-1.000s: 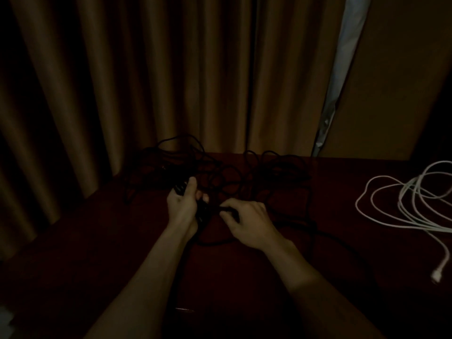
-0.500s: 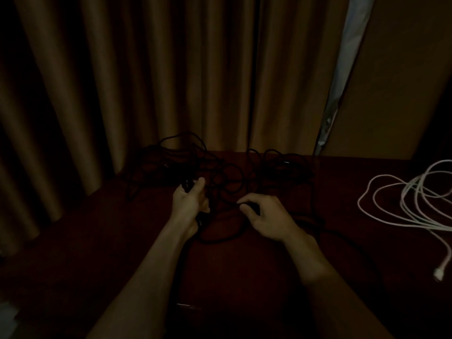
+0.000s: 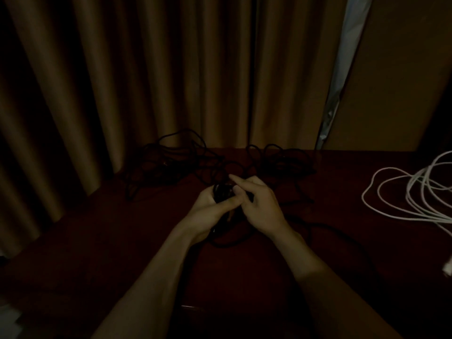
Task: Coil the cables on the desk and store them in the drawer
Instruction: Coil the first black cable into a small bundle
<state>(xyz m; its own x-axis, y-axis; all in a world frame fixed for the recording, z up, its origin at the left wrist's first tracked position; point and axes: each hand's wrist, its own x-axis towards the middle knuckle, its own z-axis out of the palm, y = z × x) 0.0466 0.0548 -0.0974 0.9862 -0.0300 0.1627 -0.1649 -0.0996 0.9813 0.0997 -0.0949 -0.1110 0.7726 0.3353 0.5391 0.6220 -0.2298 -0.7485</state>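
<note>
A tangled black cable (image 3: 171, 162) sprawls over the back of the dark red desk (image 3: 97, 253), hard to make out in the dim light. My left hand (image 3: 208, 211) grips a bunch of black loops at the desk's middle. My right hand (image 3: 256, 204) is close against it, its fingers curled and pinching a strand of the same black cable at the top of the bunch. A loop of that cable hangs below both hands. A loose white cable (image 3: 411, 196) lies at the right edge of the desk. No drawer is in view.
Brown curtains (image 3: 146, 81) hang right behind the desk. A pale wall panel (image 3: 403, 81) stands at the back right. More black cable (image 3: 286, 160) lies behind my right hand and trails off toward the lower right.
My right hand has moved left from the desk to meet my left hand, bringing a strand of black cable onto the bunch. Both hands now sit together.
</note>
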